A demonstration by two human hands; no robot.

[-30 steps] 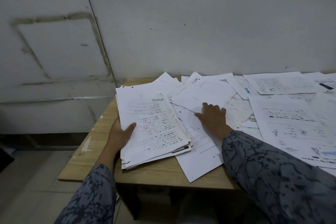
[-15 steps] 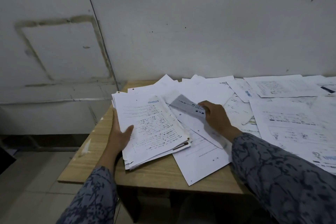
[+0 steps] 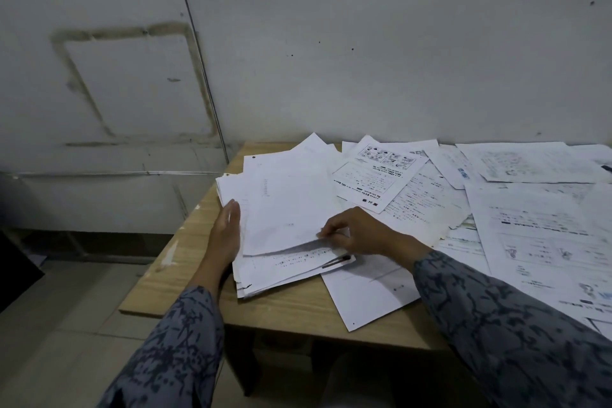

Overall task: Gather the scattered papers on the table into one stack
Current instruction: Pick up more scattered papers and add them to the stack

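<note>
I am pinching a blank sheet (image 3: 284, 209) in my right hand (image 3: 356, 232) onto the stack (image 3: 281, 270), my flat left hand (image 3: 227, 232) steadying its edge. Many loose papers (image 3: 530, 228) are lying across the tabletop (image 3: 298, 308), so I am judging the job far from finished

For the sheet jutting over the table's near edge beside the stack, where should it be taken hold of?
Grip the overhanging sheet at its near corner, coming from the near side. That corner juts past the table edge, so fingers can get under it, while its far part lies under the stack and the right hand.
</note>
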